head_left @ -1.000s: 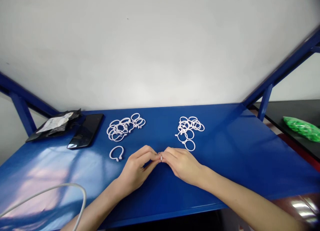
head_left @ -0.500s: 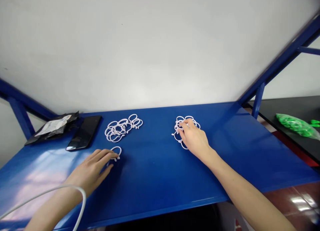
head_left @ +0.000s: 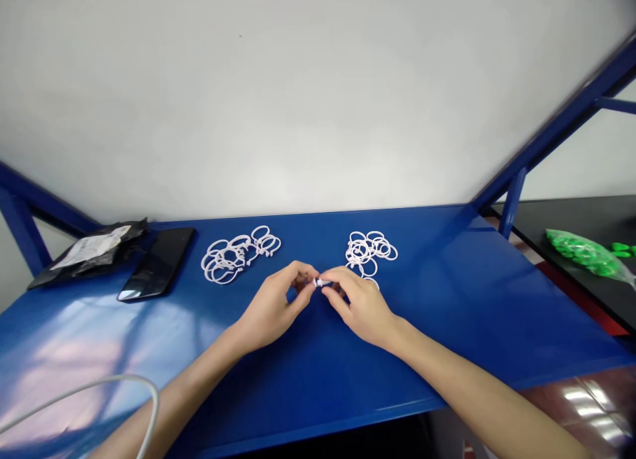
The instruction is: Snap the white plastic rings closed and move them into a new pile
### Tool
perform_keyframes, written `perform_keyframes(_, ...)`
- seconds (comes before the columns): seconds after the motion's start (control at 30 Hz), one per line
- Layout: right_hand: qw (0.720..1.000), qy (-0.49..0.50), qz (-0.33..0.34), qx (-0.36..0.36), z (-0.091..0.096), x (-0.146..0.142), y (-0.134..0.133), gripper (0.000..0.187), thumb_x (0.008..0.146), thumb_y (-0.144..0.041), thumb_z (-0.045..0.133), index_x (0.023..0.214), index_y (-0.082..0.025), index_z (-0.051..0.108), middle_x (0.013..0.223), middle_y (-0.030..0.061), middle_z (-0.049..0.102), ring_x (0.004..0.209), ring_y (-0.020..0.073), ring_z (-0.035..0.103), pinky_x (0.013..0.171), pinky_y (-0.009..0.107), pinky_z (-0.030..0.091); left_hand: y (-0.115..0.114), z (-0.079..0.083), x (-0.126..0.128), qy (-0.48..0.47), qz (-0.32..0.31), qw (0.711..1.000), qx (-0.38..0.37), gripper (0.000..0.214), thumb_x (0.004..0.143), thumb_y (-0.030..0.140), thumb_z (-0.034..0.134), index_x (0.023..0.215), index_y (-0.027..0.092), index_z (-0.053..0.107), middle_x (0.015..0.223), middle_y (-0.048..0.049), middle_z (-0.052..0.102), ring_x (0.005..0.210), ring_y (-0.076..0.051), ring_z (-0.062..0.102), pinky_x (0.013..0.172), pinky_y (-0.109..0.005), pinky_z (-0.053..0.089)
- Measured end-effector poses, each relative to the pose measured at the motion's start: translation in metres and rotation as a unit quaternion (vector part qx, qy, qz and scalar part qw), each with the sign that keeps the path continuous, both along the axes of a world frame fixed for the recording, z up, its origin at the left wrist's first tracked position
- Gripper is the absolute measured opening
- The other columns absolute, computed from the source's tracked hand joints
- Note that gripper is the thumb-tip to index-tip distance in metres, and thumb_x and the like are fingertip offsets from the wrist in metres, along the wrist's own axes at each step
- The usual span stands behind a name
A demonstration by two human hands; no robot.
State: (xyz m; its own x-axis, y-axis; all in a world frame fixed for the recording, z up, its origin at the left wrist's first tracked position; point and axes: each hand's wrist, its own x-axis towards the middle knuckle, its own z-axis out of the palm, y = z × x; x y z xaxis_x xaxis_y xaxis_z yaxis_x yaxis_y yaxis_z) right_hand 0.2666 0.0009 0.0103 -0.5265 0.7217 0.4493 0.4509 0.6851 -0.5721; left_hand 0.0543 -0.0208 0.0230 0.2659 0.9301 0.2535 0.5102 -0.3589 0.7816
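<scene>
My left hand (head_left: 275,306) and my right hand (head_left: 362,308) meet above the middle of the blue table. Thumbs and fingertips of both pinch a small white plastic ring (head_left: 321,283), seen edge-on and mostly covered by the fingers. Behind my right hand lies a heap of white open rings (head_left: 365,248) with little knobs at their ends. Another pile of such rings (head_left: 223,260) rests farther left, beyond my left hand.
On the left of the blue table (head_left: 427,260) are a black phone (head_left: 158,263) and a black plastic package (head_left: 94,250) with a white label. A white cable (head_left: 114,379) loops over my left forearm. A bag of green pieces (head_left: 586,250) sits on a black surface at right.
My left hand has moved right and taken the single ring from the table's left side. My right hand has left the right heap and come to the middle, where both hands now meet.
</scene>
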Motion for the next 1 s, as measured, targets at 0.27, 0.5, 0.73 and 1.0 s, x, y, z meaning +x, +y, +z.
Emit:
perform_keyframes(0.27,0.999,-0.008,0.005,-0.031,-0.002,-0.002,-0.002,0.021,0.107,-0.032,0.049,0.104,-0.021,0.066,0.094,0.0028,0.076,0.078,0.0154,0.073,0.07,0.026,0.054,-0.009,-0.026,0.002,-0.102,0.018,0.994,-0.034,0.01,0.097,0.029,0.062,0.101,0.021,0.068,0.095,-0.003,0.075,0.083,-0.015,0.071,0.075,-0.027,0.059)
perform_keyframes(0.5,0.998,-0.055,0.023,-0.031,-0.002,-0.004,-0.008,0.025,0.11,-0.03,0.04,0.106,-0.019,0.062,0.096,0.0046,0.074,0.08,0.0166,0.073,0.067,0.027,0.053,-0.01,-0.016,0.0,-0.082,-0.002,0.994,0.079,0.007,0.093,0.018,0.069,0.093,0.022,0.074,0.092,-0.0027,0.078,0.082,-0.015,0.075,0.073,-0.024,0.06)
perform_keyframes(0.73,0.996,-0.079,0.046,0.024,-0.006,-0.002,-0.008,0.031,0.111,-0.027,0.033,0.101,-0.018,0.061,0.088,0.0034,0.07,0.07,0.0147,0.066,0.06,0.026,0.047,-0.012,-0.018,0.001,-0.077,-0.017,0.99,0.117,0.01,0.091,0.013,0.07,0.091,0.022,0.075,0.089,-0.0025,0.079,0.078,-0.014,0.076,0.071,-0.022,0.061)
perform_keyframes(1.0,0.987,-0.12,0.049,0.094,-0.003,0.0,-0.014,0.032,0.11,-0.019,0.031,0.101,-0.018,0.062,0.082,0.0017,0.066,0.059,0.0133,0.058,0.054,0.027,0.04,-0.022,-0.017,0.006,-0.053,-0.004,0.985,0.164,0.016,0.091,0.011,0.069,0.098,0.023,0.076,0.089,-0.0019,0.079,0.075,-0.013,0.076,0.069,-0.02,0.062)
